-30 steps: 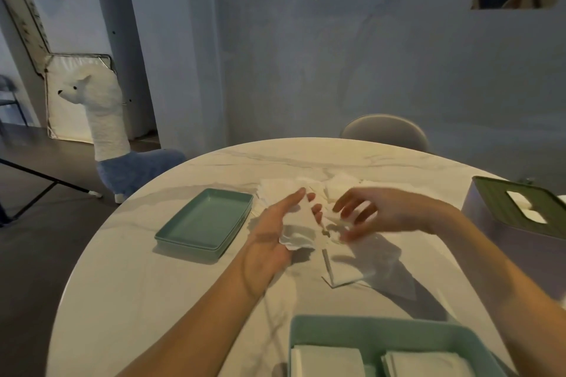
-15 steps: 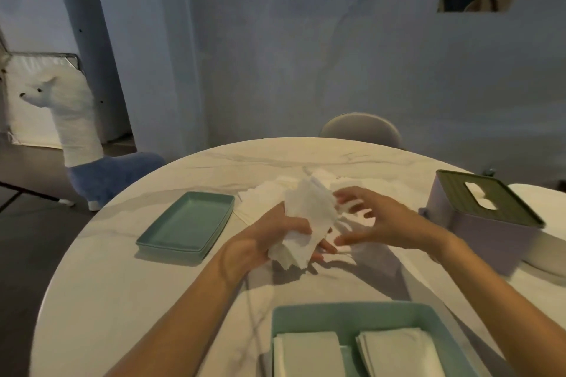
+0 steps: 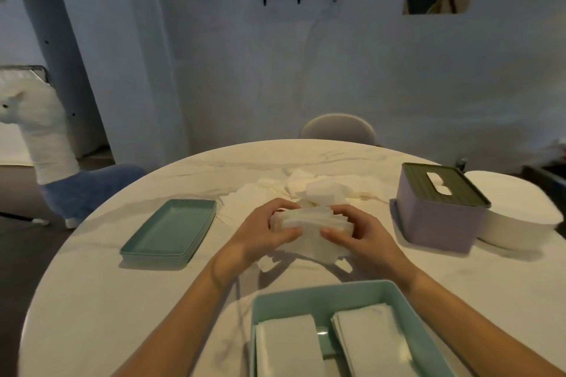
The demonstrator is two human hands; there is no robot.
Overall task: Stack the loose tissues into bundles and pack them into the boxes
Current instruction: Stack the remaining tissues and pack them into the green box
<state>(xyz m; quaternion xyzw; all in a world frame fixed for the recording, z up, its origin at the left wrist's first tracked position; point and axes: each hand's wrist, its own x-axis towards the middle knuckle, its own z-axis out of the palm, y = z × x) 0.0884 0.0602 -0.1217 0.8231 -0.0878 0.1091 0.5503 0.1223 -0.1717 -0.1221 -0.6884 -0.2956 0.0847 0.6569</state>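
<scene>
**A:** How far along are you?

**B:** Partway, I'd judge. Your left hand (image 3: 263, 228) and right hand (image 3: 355, 231) each curl round an end of a small bundle of tissues (image 3: 312, 223), thumbs on the near face, fingers over the far edge, squaring it between them above the tabletop (image 3: 92, 300). Nearer you than your hands, the open teal box (image 3: 324, 292) already holds two flat folded stacks (image 3: 367, 337), side by side.

**A:** And what's left?

**B:** Just beyond your hands lies a heap of loose tissues (image 3: 309, 187), still crumpled and overlapping. Those need bundling, and the bundle you hold isn't packed yet.

**A:** What about the other boxes?

**B:** To the right of your right hand stands a lilac box (image 3: 441, 220), square, with a ribbed green slotted lid; whether it's full I cannot tell. Left of your left hand sits a shallow teal lid (image 3: 170, 228), smooth and rectangular.

**A:** How will the tissues handle?

**B:** Thin, soft and limp, I'd expect; the lower sheets sag below your grip. The tabletop looks like polished marble.
</scene>
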